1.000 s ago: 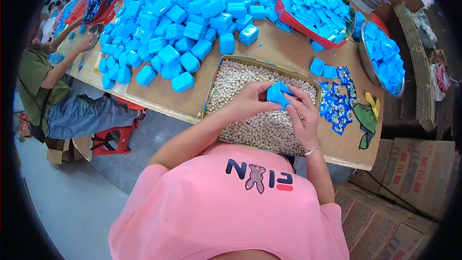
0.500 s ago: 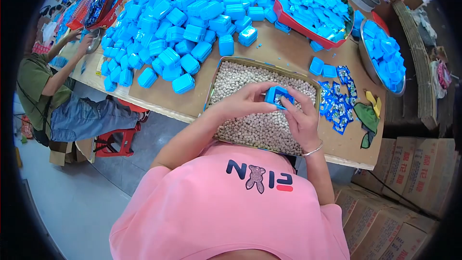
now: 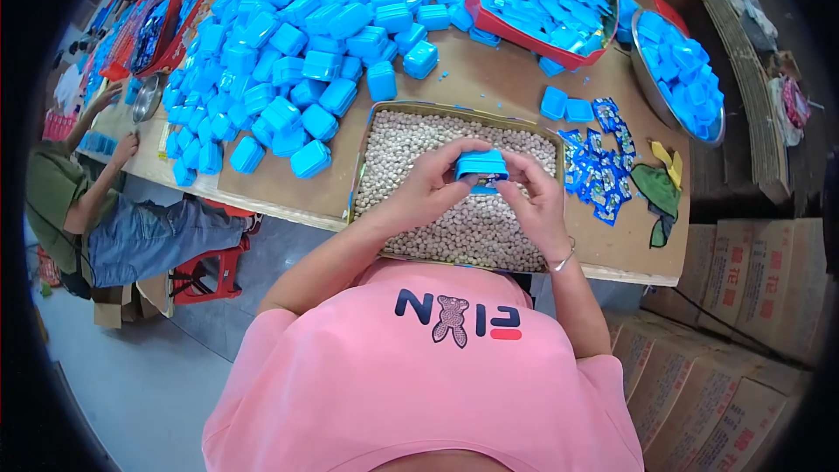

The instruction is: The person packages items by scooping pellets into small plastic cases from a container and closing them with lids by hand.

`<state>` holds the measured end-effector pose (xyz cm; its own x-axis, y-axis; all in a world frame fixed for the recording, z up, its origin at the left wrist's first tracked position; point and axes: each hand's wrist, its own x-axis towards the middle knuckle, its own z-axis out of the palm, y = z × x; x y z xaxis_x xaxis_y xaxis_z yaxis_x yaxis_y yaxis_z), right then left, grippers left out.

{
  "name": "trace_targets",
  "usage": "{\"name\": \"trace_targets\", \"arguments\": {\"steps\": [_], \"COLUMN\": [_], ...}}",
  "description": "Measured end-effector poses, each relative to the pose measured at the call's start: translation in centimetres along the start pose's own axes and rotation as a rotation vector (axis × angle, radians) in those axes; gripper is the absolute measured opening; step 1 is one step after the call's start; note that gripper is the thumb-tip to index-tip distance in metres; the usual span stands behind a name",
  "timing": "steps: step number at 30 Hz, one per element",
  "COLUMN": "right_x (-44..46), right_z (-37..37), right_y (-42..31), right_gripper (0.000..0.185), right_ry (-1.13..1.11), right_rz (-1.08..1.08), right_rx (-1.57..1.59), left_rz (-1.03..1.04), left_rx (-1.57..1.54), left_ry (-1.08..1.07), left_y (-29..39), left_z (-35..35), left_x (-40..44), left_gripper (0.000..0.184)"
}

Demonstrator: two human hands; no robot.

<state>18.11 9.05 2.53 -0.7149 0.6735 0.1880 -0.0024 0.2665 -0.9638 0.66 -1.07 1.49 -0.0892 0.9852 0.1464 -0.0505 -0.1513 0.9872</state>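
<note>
Blue box [image 3: 481,163] is btwn both hands, over the tray [image 3: 463,111] of pale pellets [image 3: 454,240] on the counter [image 3: 306,197]. Change vs 0.5 s ago: box is turned; its open side looked up at cam, now a blue top covers it & a gap faces the wearer. Something shows in the gap, too small to ID. L hand [image 3: 441,179] grips box's L side, thumb at the gap; R hand [image 3: 537,192] grips the R side, thumb low by the gap. Judgement: box isn't fully shut, so handling of this one looks unfinished. Pile of blue boxes [image 3: 288,44] beyond tray, blue packets [image 3: 603,179] R of it, both unchanged. Co-worker's hand [image 3: 128,149] has moved off the metal bowl [image 3: 147,98].
</note>
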Motion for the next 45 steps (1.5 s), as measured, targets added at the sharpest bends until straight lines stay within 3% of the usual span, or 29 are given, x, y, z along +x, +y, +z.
{"name": "trace_targets", "arguments": {"steps": [2,4,6,8,10,12,14,16,18,22,26,27,29,32,35,38,40,42,44,45], "right_x": [-0.2,-0.1,-0.1,0.0,0.4,0.3,0.4,0.7,2.1,9.6,19.4,21.4,24.5,26.5,27.1,21.1,15.7,11.5,7.1,5.9], "right_z": [-0.4,-0.7,-0.8,-0.4,-0.1,0.1,0.2,0.2,-0.7,-5.0,-9.8,-10.5,-11.3,-11.7,-12.5,-9.8,-7.3,-6.6,-4.2,-3.4], "right_y": [-0.3,-0.4,0.1,1.0,0.9,0.4,1.0,1.1,0.8,0.6,2.3,3.3,5.2,6.4,6.6,1.2,-2.2,1.2,1.3,1.8], "right_gripper": [0.035,0.033,0.032,0.032,0.032,0.031,0.032,0.031,0.027,0.015,0.018,0.018,0.018,0.015,0.01,0.015,0.019,0.018,0.019,0.019], "right_ry": [-0.034,-0.016,-0.051,-0.053,-0.067,-0.104,-0.112,-0.141,-0.155,0.157,0.344,0.346,0.387,0.252,0.265,0.335,0.216,0.02,-0.068,-0.064], "right_rz": [-0.022,-0.024,0.06,0.094,0.116,0.188,0.169,0.212,0.181,-0.076,-0.107,-0.125,-0.332,-0.194,-0.384,-0.553,-0.111,-0.037,0.274,0.278], "right_rx": [-0.059,-0.07,0.059,0.054,0.064,-0.033,-0.031,-0.012,-0.012,-0.347,-0.825,-0.824,-1.118,-1.263,-1.411,-1.146,-0.753,-0.248,-0.132,-0.127], "left_rz": [-0.118,-0.026,-0.149,-0.082,-0.127,-0.035,-0.239,-0.259,-0.337,-0.33,-0.325,-0.342,-0.341,-0.379,-0.255,-0.231,-0.263,-0.266,-0.269,-0.275], "left_rx": [0.034,-0.044,0.018,-0.034,0.124,0.189,-0.082,-0.087,-0.325,-0.325,-0.308,-0.315,-0.347,-0.292,-0.166,-0.193,-0.218,-0.288,-0.287,-0.3], "left_ry": [-0.022,-0.025,-0.007,0.018,0.056,0.082,0.123,0.135,0.209,0.206,0.188,0.181,0.196,0.22,0.261,0.306,0.33,0.359,0.356,0.351], "left_y": [0.2,0.0,0.7,-0.1,0.7,-0.7,-1.1,-0.4,-0.9,-1.3,-1.1,-0.8,-0.6,-0.1,-1.8,-2.0,-0.8,-0.1,-0.2,-0.3], "left_z": [0.0,0.3,0.3,0.8,1.0,0.8,0.5,0.3,0.3,-0.3,-0.5,-0.6,-0.4,-0.8,-1.0,-1.0,-1.0,-0.9,-1.0,-1.1], "left_x": [0.1,0.0,0.1,0.6,0.5,0.6,0.6,0.9,1.0,1.0,1.0,1.1,1.0,1.2,0.9,1.0,0.9,1.2,1.2,1.2], "left_gripper": [0.041,0.04,0.04,0.038,0.033,0.03,0.032,0.031,0.027,0.026,0.027,0.027,0.027,0.031,0.035,0.033,0.031,0.029,0.028,0.028]}}
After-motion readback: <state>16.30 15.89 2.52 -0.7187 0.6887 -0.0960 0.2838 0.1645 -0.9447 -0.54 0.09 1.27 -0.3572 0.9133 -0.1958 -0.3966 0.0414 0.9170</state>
